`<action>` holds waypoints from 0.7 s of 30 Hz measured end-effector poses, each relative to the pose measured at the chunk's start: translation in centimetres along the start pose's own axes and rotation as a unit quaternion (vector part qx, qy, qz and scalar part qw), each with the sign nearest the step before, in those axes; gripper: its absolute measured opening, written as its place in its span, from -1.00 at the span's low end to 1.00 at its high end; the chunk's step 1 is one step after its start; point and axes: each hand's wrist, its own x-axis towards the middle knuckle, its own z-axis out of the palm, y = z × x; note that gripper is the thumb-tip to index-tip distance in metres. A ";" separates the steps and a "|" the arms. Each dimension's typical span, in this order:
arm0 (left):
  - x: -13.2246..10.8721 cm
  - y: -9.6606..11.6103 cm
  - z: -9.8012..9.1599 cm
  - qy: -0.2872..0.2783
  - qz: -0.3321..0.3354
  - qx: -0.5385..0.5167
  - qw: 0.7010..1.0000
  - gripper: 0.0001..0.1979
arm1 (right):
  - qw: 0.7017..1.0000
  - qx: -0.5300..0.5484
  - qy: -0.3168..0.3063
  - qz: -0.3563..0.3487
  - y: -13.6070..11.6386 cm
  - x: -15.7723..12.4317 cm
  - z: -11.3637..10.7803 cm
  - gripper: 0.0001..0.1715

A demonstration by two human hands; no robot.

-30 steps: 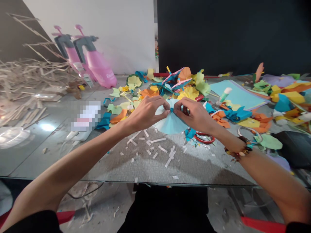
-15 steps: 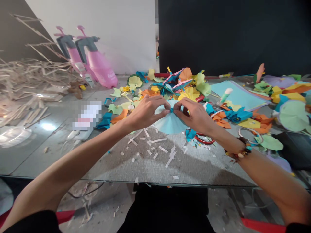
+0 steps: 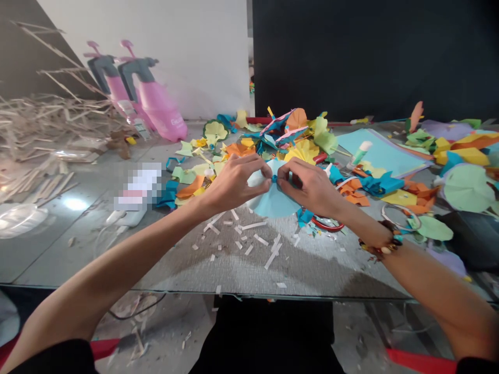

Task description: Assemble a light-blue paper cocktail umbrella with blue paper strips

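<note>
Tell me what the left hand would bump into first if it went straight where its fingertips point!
Likely the small blue piece, seen against the pale blue paper, then the right hand; whether the left hand touches that piece is unclear.

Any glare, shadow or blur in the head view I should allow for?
Head view: a bright glare spot on the tabletop at left; head view: shadows toward its front edge; head view: wooden strips at far left look smeared.

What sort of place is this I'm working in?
Probably a paper-craft workspace, judging by the pleated light-blue paper piece, the flat stack of coloured paper sheets topped in light blue, and the green-and-white cylindrical tube resembling a glue stick.
</note>
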 end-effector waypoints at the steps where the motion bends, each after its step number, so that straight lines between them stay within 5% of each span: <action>1: -0.1 0.2 0.1 0.005 -0.008 0.004 1.000 -0.94 | 1.000 -0.004 0.005 0.000 0.0 0.0 0.1 -0.92; 9: -0.4 0.7 -0.1 0.020 -0.018 0.008 1.000 -0.89 | 1.000 -0.008 0.023 -0.009 -0.1 -0.4 0.1 -0.92; 21: 0.4 -0.7 -2.0 -0.007 0.181 0.090 0.979 -0.85 | 0.999 -0.006 0.006 -0.043 0.7 -0.5 0.0 -0.91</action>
